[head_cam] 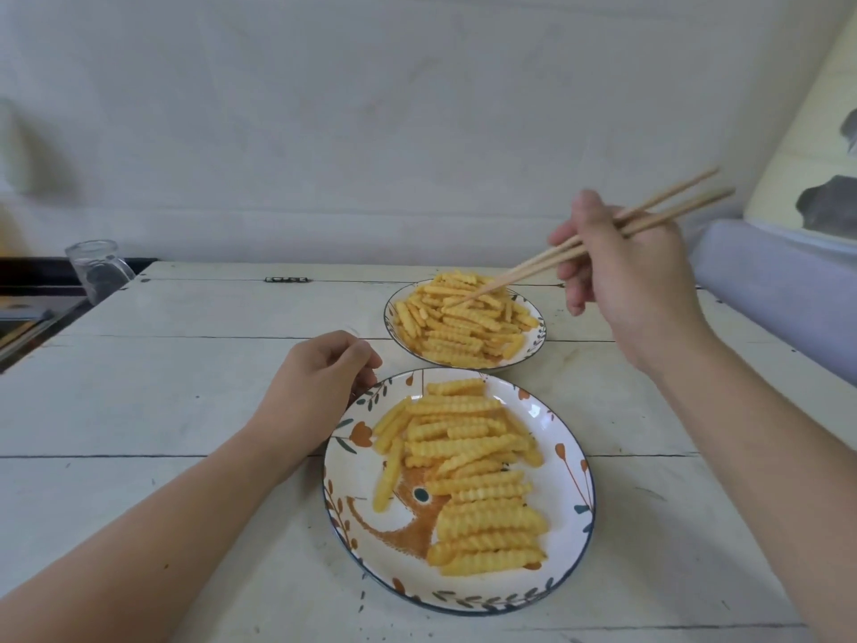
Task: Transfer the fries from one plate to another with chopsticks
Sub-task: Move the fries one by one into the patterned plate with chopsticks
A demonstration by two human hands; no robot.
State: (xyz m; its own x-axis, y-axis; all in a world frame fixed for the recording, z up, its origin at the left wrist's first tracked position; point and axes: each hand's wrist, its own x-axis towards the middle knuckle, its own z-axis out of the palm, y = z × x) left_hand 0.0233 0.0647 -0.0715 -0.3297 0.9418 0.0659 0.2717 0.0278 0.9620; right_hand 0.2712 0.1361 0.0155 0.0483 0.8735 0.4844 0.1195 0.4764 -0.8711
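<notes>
Two patterned plates stand on a white wooden table (162, 387). The far plate (538, 348) carries a heap of crinkle-cut fries (459, 324). The near plate (575, 480) bears a looser spread of fries (468, 471). My right hand (630, 271) grips a pair of wooden chopsticks (547, 257); their tips reach down into the far heap and touch the fries there. My left hand (320, 382) rests with curled fingers at the near plate's upper left rim, touching its edge.
A clear glass jar (97, 266) stands at the table's far left corner beside a dark sink area. A pale lilac roll (779, 290) lies along the right edge. A white wall rises behind the table.
</notes>
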